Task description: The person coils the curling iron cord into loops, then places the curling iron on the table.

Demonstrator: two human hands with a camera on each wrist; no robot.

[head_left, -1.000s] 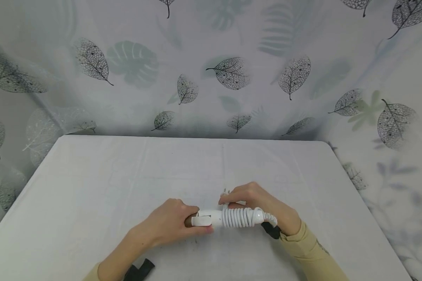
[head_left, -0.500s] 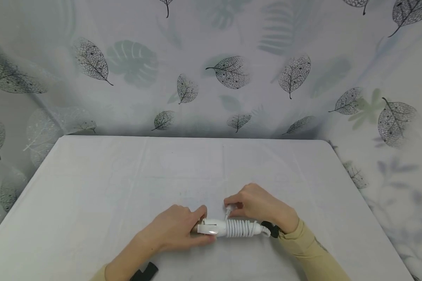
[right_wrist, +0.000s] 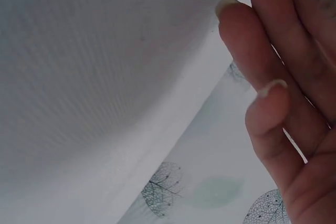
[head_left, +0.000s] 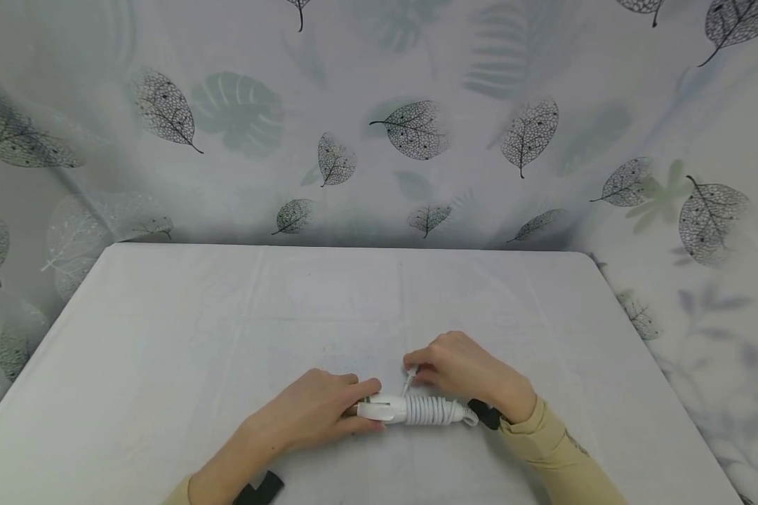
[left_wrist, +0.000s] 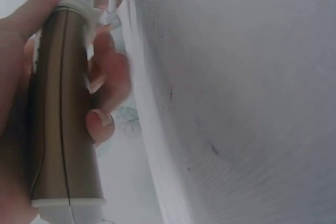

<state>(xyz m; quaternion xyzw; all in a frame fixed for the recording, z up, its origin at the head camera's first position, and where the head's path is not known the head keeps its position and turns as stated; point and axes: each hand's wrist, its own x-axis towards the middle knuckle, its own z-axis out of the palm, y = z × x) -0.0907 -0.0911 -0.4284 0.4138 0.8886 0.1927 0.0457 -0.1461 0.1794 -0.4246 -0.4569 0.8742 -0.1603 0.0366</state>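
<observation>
A white curling iron [head_left: 379,409] with a bronze barrel [left_wrist: 60,103] lies sideways over the table's near middle. Its white cord [head_left: 432,411] is wound in coils round the handle. My left hand [head_left: 316,408] grips the barrel, thumb on one side and fingers on the other, as the left wrist view shows close up. With thumb and forefinger, my right hand [head_left: 461,365] pinches the cord's plug end [head_left: 411,372] just behind the coils. The plug itself is mostly hidden by those fingers. In the right wrist view only loosely bent fingers [right_wrist: 268,108] appear, without the cord.
A white cloth covers the table [head_left: 259,294], its rounded far corners near the curtain. Leaf-patterned curtain [head_left: 379,126] hangs behind and at both sides. Black straps [head_left: 260,489] sit at my wrists.
The curling iron and left hand have come down a little nearer to me, the left hand also rightward. The plug's prongs, seen earlier, are now hidden; the right hand has barely shifted.
</observation>
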